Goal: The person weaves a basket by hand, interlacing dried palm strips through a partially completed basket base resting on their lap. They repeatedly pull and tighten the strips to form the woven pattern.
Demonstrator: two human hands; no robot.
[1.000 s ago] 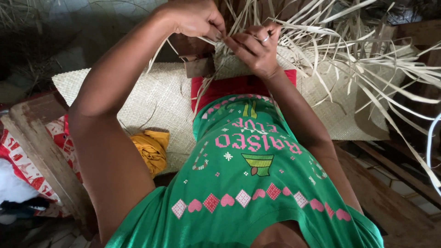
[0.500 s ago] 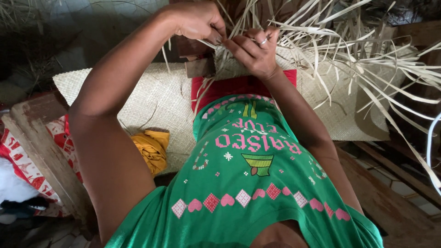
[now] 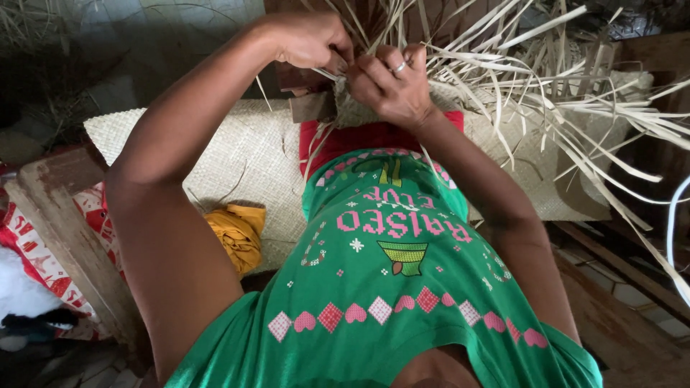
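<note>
Pinching a pale, flat dried-leaf strip (image 3: 327, 73) between thumb and fingertips, the left hand (image 3: 310, 39) is closed at the top of the view, just beside the right hand (image 3: 392, 82), which is also curled shut on the strips where they meet the woven edge and wears a silver ring (image 3: 399, 67) on one finger. Both hands work at the unfinished border of a wide, tan woven mat (image 3: 244, 154) that lies flat across the person's lap and spreads to either side. From that border a loose spray of long, straw-coloured strips (image 3: 560, 108) fans out to the right and upward, some bent, some curling down past the mat's edge. A small dark wooden block (image 3: 310, 108) rests on the mat just below the hands. Lower left, a crumpled yellow cloth (image 3: 237, 233) lies on the mat's near edge, next to a weathered wooden plank (image 3: 65, 237) and a red-and-white patterned fabric (image 3: 29, 251).
</note>
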